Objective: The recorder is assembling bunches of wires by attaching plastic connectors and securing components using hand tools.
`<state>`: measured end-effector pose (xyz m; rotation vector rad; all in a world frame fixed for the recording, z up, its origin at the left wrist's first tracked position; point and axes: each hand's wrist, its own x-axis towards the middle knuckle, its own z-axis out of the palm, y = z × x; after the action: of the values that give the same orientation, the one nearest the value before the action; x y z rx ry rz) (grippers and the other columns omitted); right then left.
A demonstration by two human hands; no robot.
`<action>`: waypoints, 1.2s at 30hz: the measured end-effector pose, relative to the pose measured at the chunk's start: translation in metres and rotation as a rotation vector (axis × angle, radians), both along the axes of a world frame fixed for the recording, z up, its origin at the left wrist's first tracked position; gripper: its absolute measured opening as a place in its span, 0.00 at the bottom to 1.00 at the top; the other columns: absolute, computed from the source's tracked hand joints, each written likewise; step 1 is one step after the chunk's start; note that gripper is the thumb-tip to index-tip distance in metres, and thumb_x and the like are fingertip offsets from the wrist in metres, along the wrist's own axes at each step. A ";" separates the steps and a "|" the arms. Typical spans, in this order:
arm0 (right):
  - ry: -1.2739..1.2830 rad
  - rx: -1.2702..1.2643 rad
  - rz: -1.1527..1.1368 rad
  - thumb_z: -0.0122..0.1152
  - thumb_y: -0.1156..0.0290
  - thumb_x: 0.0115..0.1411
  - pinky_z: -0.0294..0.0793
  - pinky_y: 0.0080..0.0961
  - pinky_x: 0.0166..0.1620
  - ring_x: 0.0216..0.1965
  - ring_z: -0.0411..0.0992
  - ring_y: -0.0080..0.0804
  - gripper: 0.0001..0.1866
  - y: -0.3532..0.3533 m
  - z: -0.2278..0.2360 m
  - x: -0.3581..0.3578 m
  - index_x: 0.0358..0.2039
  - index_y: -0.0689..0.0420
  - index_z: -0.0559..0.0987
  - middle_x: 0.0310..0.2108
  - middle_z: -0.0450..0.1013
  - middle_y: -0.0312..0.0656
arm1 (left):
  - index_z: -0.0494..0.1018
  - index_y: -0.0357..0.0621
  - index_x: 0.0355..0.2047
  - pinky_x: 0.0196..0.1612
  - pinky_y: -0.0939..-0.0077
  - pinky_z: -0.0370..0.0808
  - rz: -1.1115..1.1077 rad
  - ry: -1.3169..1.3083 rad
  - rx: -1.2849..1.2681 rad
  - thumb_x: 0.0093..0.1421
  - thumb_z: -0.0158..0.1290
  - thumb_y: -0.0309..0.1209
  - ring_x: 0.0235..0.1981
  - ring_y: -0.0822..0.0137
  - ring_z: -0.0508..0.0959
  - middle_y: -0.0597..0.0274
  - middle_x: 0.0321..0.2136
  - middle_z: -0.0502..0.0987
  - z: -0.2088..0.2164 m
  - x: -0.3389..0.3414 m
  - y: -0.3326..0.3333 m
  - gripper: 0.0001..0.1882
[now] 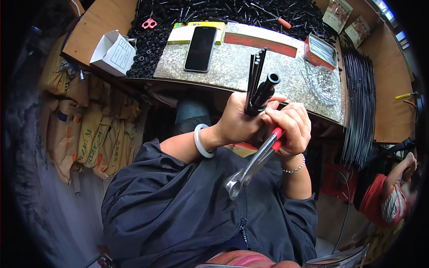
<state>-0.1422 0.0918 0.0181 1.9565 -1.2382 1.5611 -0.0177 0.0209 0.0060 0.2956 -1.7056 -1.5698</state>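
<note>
My left hand (234, 115) is closed around a black tube (265, 89) with a round open end that points up and away from me. Several thin black rods (254, 73) stand close beside the tube in the same grip. My right hand (292, 127) is wrapped over the red handles of a pair of pliers (255, 163); their metal jaws point back toward my chest. The right thumb and fingertips meet the base of the tube next to the left hand. Whatever lies between those fingertips is hidden.
Ahead, a speckled work board (172, 60) carries a phone (200, 49), a yellow box (219, 27), loose wires (322, 85) and a red box (319, 51). Black parts (201, 10) pile behind. Long black rods (357, 102) hang over the right edge. Sacks (67, 134) stand left; another person (386, 196) sits right.
</note>
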 end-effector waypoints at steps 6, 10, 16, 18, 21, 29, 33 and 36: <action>-0.058 0.015 -0.007 0.67 0.72 0.46 0.65 0.24 0.25 0.18 0.67 0.29 0.13 -0.003 -0.002 0.008 0.33 0.59 0.76 0.18 0.68 0.35 | 0.74 0.30 0.40 0.40 0.76 0.75 -0.029 0.038 0.074 0.53 0.55 0.24 0.35 0.72 0.77 0.53 0.35 0.79 -0.004 -0.001 0.001 0.14; -0.088 -0.009 0.005 0.67 0.72 0.46 0.65 0.24 0.25 0.18 0.67 0.29 0.13 -0.005 -0.004 0.010 0.34 0.59 0.76 0.17 0.68 0.35 | 0.72 0.30 0.46 0.24 0.86 0.61 -0.063 0.108 -0.011 0.61 0.53 0.33 0.22 0.83 0.63 0.75 0.20 0.66 -0.010 -0.003 -0.001 0.18; -0.098 -0.022 -0.005 0.67 0.72 0.46 0.66 0.24 0.25 0.19 0.67 0.29 0.13 -0.008 -0.006 0.012 0.33 0.59 0.76 0.18 0.69 0.35 | 0.72 0.31 0.46 0.26 0.85 0.65 -0.002 0.105 -0.053 0.61 0.53 0.36 0.24 0.82 0.67 0.72 0.23 0.71 -0.008 -0.004 -0.001 0.20; -0.092 -0.035 0.005 0.67 0.72 0.46 0.66 0.24 0.26 0.19 0.68 0.29 0.13 -0.009 -0.007 0.011 0.33 0.59 0.76 0.19 0.70 0.35 | 0.72 0.31 0.45 0.28 0.84 0.67 -0.003 0.077 -0.075 0.61 0.53 0.35 0.26 0.81 0.69 0.69 0.25 0.73 -0.007 -0.002 -0.002 0.19; -0.058 -0.062 0.033 0.68 0.71 0.46 0.67 0.24 0.26 0.20 0.70 0.30 0.13 -0.012 -0.005 0.006 0.33 0.58 0.76 0.20 0.71 0.35 | 0.72 0.31 0.45 0.32 0.83 0.71 -0.030 0.035 -0.045 0.60 0.53 0.33 0.30 0.79 0.73 0.64 0.29 0.76 -0.005 0.000 -0.002 0.18; -0.483 0.433 0.108 0.67 0.79 0.49 0.74 0.24 0.30 0.21 0.69 0.24 0.15 -0.006 0.001 -0.007 0.35 0.63 0.70 0.21 0.70 0.37 | 0.74 0.31 0.41 0.29 0.80 0.71 -0.023 -0.193 -0.265 0.59 0.54 0.35 0.26 0.82 0.71 0.61 0.23 0.76 -0.010 -0.005 -0.018 0.17; -0.421 0.644 0.069 0.57 0.75 0.59 0.64 0.12 0.27 0.22 0.64 0.16 0.18 -0.005 0.038 -0.004 0.48 0.64 0.67 0.24 0.67 0.33 | 0.75 0.35 0.42 0.23 0.84 0.64 0.036 -0.006 0.164 0.61 0.50 0.27 0.22 0.84 0.65 0.74 0.18 0.70 0.017 0.001 -0.016 0.11; -0.540 1.106 0.285 0.42 0.68 0.68 0.64 0.12 0.27 0.22 0.67 0.17 0.19 0.021 0.052 -0.018 0.56 0.65 0.63 0.23 0.68 0.35 | 0.76 0.37 0.42 0.21 0.86 0.57 0.103 0.029 0.290 0.62 0.49 0.25 0.19 0.86 0.61 0.79 0.16 0.65 0.015 0.005 -0.022 0.10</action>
<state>-0.1602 0.1129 0.0701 2.4477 -2.5486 1.7985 -0.0126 -0.0013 0.0212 0.4959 -1.4165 -1.7347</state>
